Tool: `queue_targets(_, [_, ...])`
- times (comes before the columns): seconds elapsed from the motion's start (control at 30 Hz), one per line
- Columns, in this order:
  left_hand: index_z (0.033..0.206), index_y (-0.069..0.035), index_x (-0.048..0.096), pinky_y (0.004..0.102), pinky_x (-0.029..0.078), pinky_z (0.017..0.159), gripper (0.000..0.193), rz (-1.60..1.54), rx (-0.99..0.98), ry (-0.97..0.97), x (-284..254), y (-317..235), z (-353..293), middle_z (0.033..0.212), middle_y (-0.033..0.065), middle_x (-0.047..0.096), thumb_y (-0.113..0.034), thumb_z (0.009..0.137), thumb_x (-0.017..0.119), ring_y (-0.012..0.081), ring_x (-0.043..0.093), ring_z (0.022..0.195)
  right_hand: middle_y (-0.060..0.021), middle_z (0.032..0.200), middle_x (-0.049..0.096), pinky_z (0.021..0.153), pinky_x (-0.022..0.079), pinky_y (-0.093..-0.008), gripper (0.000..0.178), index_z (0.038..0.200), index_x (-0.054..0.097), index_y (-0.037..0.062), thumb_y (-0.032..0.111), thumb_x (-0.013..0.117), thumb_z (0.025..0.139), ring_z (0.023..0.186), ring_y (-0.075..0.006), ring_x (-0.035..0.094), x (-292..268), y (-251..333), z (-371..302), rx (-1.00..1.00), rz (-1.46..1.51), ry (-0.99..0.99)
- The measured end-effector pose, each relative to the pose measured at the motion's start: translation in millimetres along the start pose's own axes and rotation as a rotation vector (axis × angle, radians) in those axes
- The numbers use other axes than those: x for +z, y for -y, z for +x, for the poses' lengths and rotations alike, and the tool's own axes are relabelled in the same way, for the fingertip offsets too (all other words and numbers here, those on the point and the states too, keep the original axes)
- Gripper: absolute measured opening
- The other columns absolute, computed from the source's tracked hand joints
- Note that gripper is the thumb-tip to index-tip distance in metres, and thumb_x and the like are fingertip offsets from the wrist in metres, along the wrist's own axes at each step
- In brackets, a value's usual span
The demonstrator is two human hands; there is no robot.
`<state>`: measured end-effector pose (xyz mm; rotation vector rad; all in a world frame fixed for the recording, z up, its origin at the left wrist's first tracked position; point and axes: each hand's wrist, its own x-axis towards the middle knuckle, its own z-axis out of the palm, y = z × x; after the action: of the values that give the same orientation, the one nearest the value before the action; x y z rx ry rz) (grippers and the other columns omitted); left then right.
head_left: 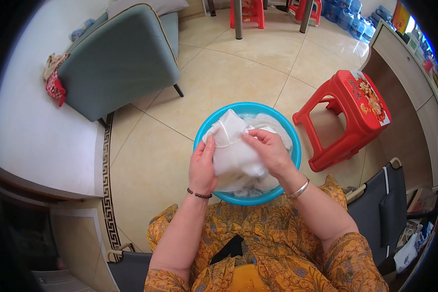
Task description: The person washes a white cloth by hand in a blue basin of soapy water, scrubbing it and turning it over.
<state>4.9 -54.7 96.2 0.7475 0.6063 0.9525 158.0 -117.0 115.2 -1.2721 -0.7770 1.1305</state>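
Note:
A white cloth garment [233,153] is stretched between my two hands, above a round blue basin [297,141]. My left hand [203,165] grips its left edge, with the thumb on top. On the other side my right hand [267,148] pinches the fabric between thumb and fingers. A seam or band runs across the upper part of the garment, and its lower part hangs down into the basin. More wet white cloth [272,125] lies in the basin behind and below it, with suds [248,191] near the front rim. The garment's exact kind cannot be made out.
A red plastic stool [348,104] stands right of the basin. The grey-green sofa [124,58] is at the far left, with cloths [55,80] over its side. Blue water bottles [348,19] stand at the back right, near a wooden desk [406,63]. A dark folding chair [379,209] is at my right.

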Motion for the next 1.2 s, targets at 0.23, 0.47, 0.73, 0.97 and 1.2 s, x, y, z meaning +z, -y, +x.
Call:
queue_targets(0.23, [0.131,-0.007,0.042,0.0413,0.036,0.103,0.043,-0.145,0.018,0.09,-22.6,-29.9,15.4,0.13,0.0099,0.049,-0.034,0.099,0.033,0.0245,0.048,0.119,-0.0101,0.078,0.064,0.066,0.048,-0.0321,0.03,0.094,0.063,0.002,0.028,0.067,0.08,0.071,-0.0213,0.059,-3.3,23.7,-10.9,-0.067,-0.987,0.508])
queue_targets(0.47, [0.134,-0.007,0.04,0.0439,0.033,0.105,0.043,-0.288,-0.004,0.143,-30.4,-40.1,18.9,0.134,0.0086,0.046,-0.032,0.1,0.032,0.0262,0.043,0.124,-0.0032,0.076,0.062,0.063,0.045,-0.0262,0.017,0.09,0.066,-0.0004,0.014,0.058,0.087,0.068,-0.0134,0.055,-33.2,37.6,24.7,-0.589,-0.37,-0.012])
queue_targets(0.73, [0.132,-0.006,0.04,0.0413,0.028,0.108,0.039,-0.463,0.119,0.208,-46.0,-50.2,26.3,0.132,0.0096,0.047,-0.025,0.099,0.033,0.025,0.042,0.124,0.0038,0.067,0.056,0.054,0.039,-0.0186,0.017,0.088,0.067,0.0003,0.017,0.061,0.087,0.06,-0.003,0.047,-34.0,56.7,21.0,-0.515,-0.241,-0.231])
queue_targets(0.97, [0.121,-0.002,0.049,0.0451,0.034,0.103,0.034,-0.297,0.073,0.377,-63.1,-73.7,-2.1,0.124,0.0142,0.053,-0.023,0.096,0.041,0.0279,0.047,0.119,-0.0045,0.069,0.063,0.057,0.045,-0.0252,0.028,0.089,0.067,0.0026,0.029,0.061,0.086,0.06,-0.0113,0.058,-56.2,61.9,1.8,0.05,-0.774,0.571])
queue_targets(1.2, [0.084,-0.001,0.063,0.0255,0.045,0.069,0.014,0.777,-0.251,1.124,-18.2,-56.4,-45.8,0.081,0.0051,0.063,-0.013,0.08,0.07,0.0106,0.057,0.077,-0.015,0.084,0.065,0.073,0.049,-0.0369,0.025,0.093,0.066,0.0034,0.024,0.061,0.079,0.079,-0.0303,0.062,-71.5,26.0,6.1,-0.12,-1.342,0.277])
